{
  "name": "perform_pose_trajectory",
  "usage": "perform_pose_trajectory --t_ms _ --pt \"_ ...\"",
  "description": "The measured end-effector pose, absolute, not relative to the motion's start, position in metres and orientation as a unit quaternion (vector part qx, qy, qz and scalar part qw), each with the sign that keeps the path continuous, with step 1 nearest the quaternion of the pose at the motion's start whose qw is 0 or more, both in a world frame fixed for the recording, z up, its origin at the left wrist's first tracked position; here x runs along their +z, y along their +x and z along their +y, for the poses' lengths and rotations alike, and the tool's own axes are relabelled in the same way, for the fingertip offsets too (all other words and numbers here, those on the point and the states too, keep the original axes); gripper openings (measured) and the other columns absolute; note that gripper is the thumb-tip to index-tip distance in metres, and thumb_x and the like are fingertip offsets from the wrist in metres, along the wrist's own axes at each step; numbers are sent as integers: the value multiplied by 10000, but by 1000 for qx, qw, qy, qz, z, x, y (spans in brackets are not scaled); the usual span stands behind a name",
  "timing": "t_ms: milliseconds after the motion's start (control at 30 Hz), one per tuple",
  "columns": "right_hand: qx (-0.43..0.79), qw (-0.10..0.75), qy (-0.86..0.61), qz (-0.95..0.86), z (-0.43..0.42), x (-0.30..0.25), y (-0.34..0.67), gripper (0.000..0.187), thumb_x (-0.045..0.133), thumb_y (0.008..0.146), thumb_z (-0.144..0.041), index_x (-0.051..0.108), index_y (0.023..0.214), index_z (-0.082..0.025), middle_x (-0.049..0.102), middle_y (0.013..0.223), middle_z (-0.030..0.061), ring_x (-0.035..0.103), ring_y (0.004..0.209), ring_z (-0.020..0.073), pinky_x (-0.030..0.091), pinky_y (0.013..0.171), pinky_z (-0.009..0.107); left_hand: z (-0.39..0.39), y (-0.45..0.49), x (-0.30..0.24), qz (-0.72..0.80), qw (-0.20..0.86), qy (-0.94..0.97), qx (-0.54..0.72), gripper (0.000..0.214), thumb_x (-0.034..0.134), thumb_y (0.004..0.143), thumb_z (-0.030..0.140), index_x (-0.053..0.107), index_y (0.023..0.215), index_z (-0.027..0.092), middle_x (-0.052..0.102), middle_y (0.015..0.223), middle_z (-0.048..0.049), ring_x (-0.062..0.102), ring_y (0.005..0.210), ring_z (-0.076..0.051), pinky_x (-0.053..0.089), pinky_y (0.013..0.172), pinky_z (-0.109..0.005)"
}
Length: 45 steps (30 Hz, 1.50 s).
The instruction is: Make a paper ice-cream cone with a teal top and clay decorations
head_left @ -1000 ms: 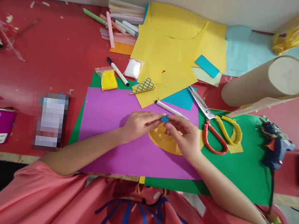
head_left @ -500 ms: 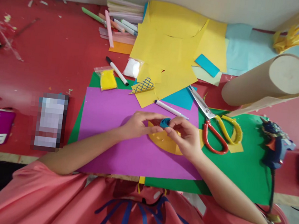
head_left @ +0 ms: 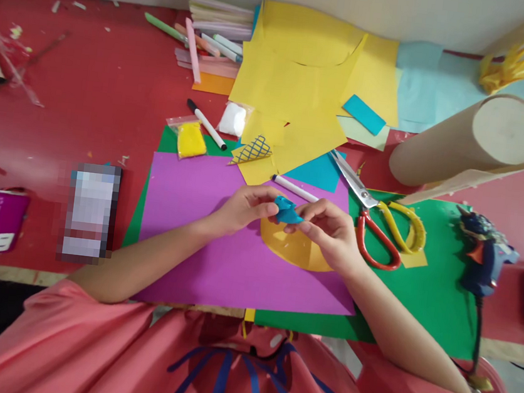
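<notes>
A small blue paper piece (head_left: 287, 211) is pinched between my left hand (head_left: 241, 209) and my right hand (head_left: 328, 232), just above a purple sheet (head_left: 200, 240). Both hands have their fingers closed on it from opposite sides. Under my right hand lies a yellow-orange half-round paper shape (head_left: 296, 251). A white marker (head_left: 295, 189) lies just beyond my fingers.
Red-and-yellow scissors (head_left: 376, 225) lie on a green sheet (head_left: 431, 291) to the right, with a blue glue gun (head_left: 482, 253) further right. A cardboard tube (head_left: 471, 144) stands at the back right. Yellow paper (head_left: 303, 81), pens (head_left: 209, 33) and a blurred phone (head_left: 90, 211) surround the sheets.
The blue piece has changed from a curled loop into a flatter folded shape as my fingers worked it. Both hands have shifted slightly up and away from me.
</notes>
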State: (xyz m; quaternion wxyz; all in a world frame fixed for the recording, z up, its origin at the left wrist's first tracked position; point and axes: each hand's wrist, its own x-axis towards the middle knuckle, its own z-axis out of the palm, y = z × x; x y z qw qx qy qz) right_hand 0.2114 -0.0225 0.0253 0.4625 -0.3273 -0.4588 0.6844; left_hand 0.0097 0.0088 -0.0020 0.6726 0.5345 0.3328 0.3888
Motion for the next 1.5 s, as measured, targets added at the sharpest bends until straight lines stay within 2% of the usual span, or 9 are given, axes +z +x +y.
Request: perform_pose_trajectory --t_ms 267,467,600,800,967,1200,1300,1400,1500 --pt "677 462 -341 -461 -20 23 212 248 769 803 -298 556 732 -192 736 796 20 702 639 117 620 658 290 10 12 1 311 688 528 390 392 813 681 535 689 799 182 677 755 -17 627 683 -101 521 637 -211" --pt "637 465 -388 -477 -19 26 211 302 768 794 -381 534 721 -205 735 765 23 698 645 132 613 622 298 9 11 0 285 672 581 359 369 790 717 528 720 850 192 703 802 -39 647 736 -122 542 698 -248" --pt "616 478 -393 -488 -19 24 211 264 739 826 -353 537 746 -203 727 768 12 662 598 107 586 578 265 10 9 -2 278 652 619 338 351 778 736 520 734 892 209 722 861 -47 667 799 -141 546 744 -272" --pt "589 490 -393 -509 -21 23 209 180 705 859 -293 573 781 -199 709 776 10 646 582 93 559 544 239 10 8 2 262 596 678 341 260 736 803 466 760 920 235 715 880 -41 663 783 -121 529 699 -230" --pt "576 483 -421 -508 -23 23 208 212 715 845 -348 569 786 -207 703 793 14 629 566 90 552 531 244 10 8 3 263 578 697 335 279 677 847 491 772 942 247 687 891 -50 661 820 -132 543 741 -248" --pt "597 478 -418 -490 -24 25 205 192 710 844 -308 565 782 -199 702 791 13 640 592 89 557 521 222 5 11 4 305 524 719 341 321 564 929 464 702 856 183 666 772 -28 620 717 -110 501 678 -226" --pt "601 467 -442 -474 -24 24 205 214 722 834 -346 581 785 -192 707 807 18 640 609 88 567 543 219 1 12 2 331 493 719 360 232 623 896 408 667 893 180 690 797 -24 628 717 -107 500 663 -217" --pt "613 468 -458 -442 -23 22 207 224 686 867 -412 627 907 -200 704 912 30 655 659 96 600 590 241 0 12 -1 365 442 715 400 173 635 880 357 637 866 184 673 763 -3 605 681 -94 488 633 -202" --pt "618 503 -434 -421 -25 21 208 276 659 880 -480 595 1010 -245 655 1007 20 676 745 111 632 703 297 0 11 -3 397 384 706 444 102 634 869 284 608 844 189 657 762 11 590 689 -87 483 639 -197"
